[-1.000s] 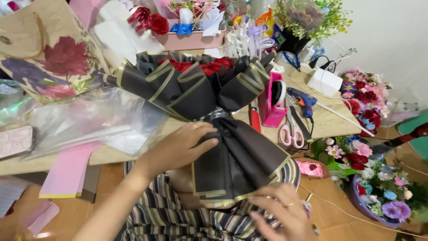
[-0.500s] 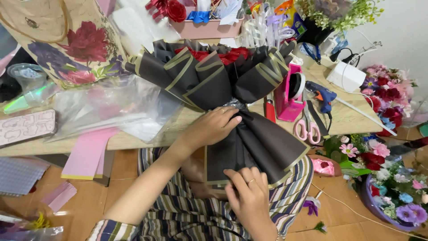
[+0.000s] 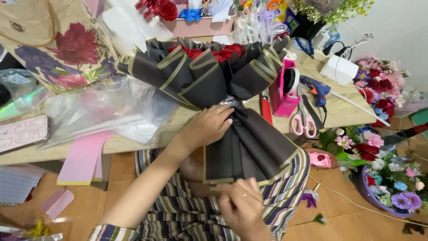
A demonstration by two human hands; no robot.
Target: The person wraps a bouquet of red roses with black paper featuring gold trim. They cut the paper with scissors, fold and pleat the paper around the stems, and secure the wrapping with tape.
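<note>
A bouquet of red roses wrapped in black paper with gold edges lies across the wooden table edge, its lower skirt fanning over my striped lap. My left hand grips the bouquet at its narrow tied waist, where silver foil shows. My right hand pinches the bottom gold-trimmed edge of the black wrapping.
On the table stand a pink tape dispenser, pink scissors, a blue glue gun, a red cutter, clear plastic sheets and a floral bag. Flower pots sit on the floor at right. Pink paper hangs at left.
My right hand has slid down along the wrapper's lower edge toward me. The view has shifted slightly; my left hand keeps its grip at the waist.
</note>
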